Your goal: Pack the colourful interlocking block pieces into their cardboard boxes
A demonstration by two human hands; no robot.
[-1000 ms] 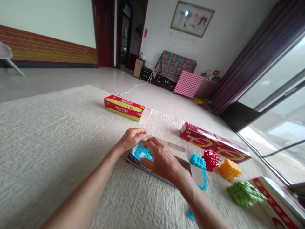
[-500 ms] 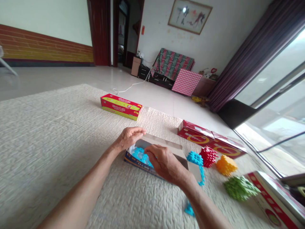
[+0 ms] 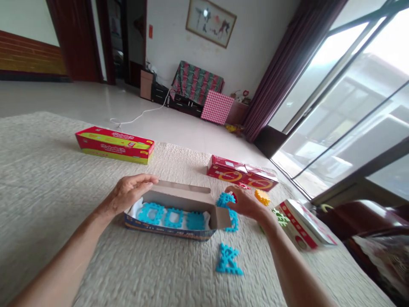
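on the cream mat (image 3: pixel 143 273), open box (image 3: pixel 166 231) holds three blue pieces (image 3: pixel 195 221) in a row on white lining. left hand (image 3: pixel 134 192): at the box's far left corner, fingers nearly straight and close together; cannot tell whether it grips the edge. right hand (image 3: pixel 246 203): at the blue pile (image 3: pixel 225 199) just right of the box, thumb and fingers partly spread; hold unclear. loose blue piece (image 3: pixel 228 260) lies nearer the viewer. orange pile (image 3: pixel 262 197) beyond the right hand.

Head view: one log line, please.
left hand: at open box, left end; right hand: at blue blocks beside box; inside box: blue plates
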